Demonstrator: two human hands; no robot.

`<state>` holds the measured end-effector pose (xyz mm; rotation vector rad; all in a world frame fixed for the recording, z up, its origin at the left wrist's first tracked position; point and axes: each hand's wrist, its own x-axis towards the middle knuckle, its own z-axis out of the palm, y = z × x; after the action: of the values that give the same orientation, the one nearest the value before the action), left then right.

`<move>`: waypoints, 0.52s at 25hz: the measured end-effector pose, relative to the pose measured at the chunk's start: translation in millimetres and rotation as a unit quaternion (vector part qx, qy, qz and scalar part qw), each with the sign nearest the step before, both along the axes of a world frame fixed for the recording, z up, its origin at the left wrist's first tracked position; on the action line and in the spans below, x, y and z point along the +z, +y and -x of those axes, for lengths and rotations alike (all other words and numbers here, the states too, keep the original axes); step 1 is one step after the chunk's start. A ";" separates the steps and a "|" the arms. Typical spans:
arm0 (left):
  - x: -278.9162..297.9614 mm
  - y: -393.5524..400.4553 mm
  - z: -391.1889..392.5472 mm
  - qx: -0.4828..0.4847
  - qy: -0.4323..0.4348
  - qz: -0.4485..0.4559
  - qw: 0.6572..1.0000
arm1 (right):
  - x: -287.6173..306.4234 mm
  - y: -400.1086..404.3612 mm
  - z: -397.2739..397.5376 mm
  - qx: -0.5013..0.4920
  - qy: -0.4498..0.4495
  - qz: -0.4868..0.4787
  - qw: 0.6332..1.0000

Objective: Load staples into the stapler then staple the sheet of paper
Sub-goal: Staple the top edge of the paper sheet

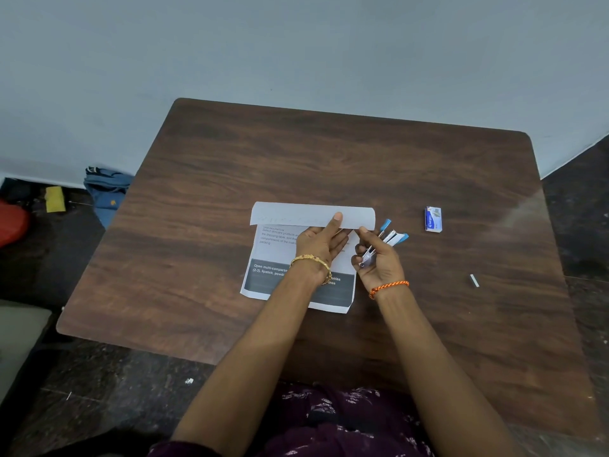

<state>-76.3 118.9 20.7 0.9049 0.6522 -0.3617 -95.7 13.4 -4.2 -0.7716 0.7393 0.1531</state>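
A printed sheet of paper (pixel 280 255) lies in the middle of the wooden table (pixel 230 166), its far edge folded back toward me. My left hand (pixel 321 240) holds that folded flap, thumb on top and fingers beneath. My right hand (pixel 379 258) grips a small blue and silver stapler (pixel 390 237) just right of the fold, its arms spread apart and pointing away from me. A small blue and white staple box (pixel 433 219) sits on the table to the right. A loose strip of staples (pixel 474 280) lies near the right edge.
A blue wall stands behind the table. On the dark floor at left lie a blue cloth bag (pixel 107 192), a yellow item (pixel 54 199) and a red object (pixel 11 225). A grey cushion (pixel 19 341) shows at the lower left.
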 end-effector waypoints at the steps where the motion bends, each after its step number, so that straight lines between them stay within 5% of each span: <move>1: -0.3 3.2 -0.8 0.006 0.003 0.006 1.000 | -0.8 -1.3 -0.4 -0.004 0.002 -0.008 1.000; 10: 0.1 8.4 -6.7 0.047 0.008 0.002 0.999 | -0.9 -5.4 -1.5 -0.025 0.003 -0.026 0.999; 13: -0.1 10.1 -9.0 0.062 0.008 -0.001 0.998 | -2.7 -10.4 -1.2 -0.055 0.007 0.092 0.994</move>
<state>-67.3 129.0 20.6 0.8591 0.7195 -0.2573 -94.5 3.0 -6.8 -0.9035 0.8141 -0.0099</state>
